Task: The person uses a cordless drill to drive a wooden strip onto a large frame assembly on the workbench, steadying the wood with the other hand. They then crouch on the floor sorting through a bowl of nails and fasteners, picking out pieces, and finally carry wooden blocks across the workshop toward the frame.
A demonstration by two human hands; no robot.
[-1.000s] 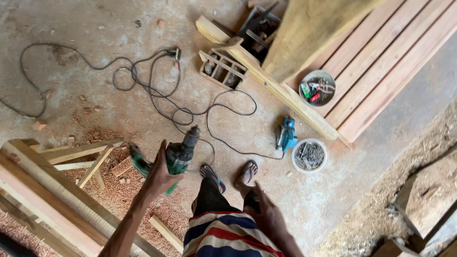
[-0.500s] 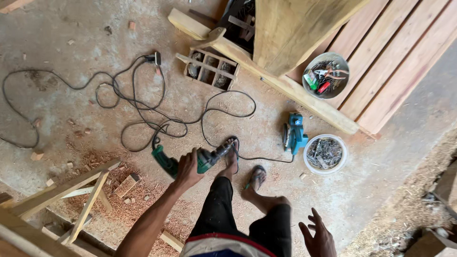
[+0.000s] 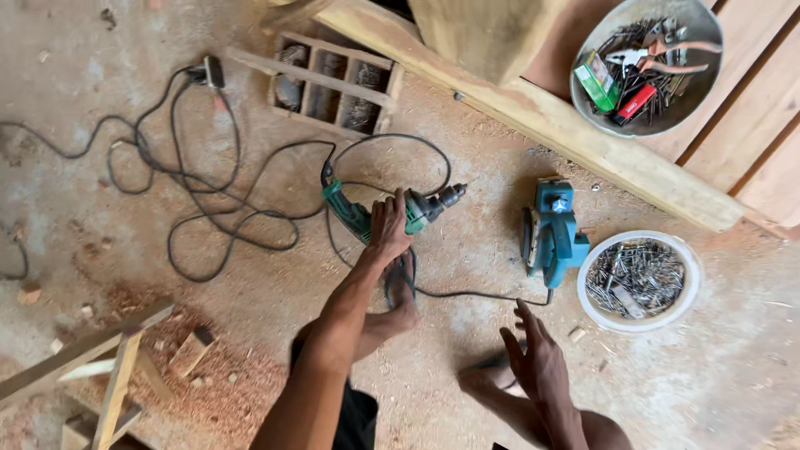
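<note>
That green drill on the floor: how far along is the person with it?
Done: the left hand grips the green drill, which lies low over the concrete floor with its black cord trailing away. In hand: only the drill; the right hand hangs open and empty. Left: no wood is near the bit, and the blue planer and white bowl of nails sit untouched.

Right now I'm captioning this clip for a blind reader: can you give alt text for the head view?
Seen from above, a person's left hand grips a green corded drill low over a dusty concrete floor, while the right hand hangs open. Nearby lie a blue electric planer, a white bowl of nails and tangled black cable.
</note>
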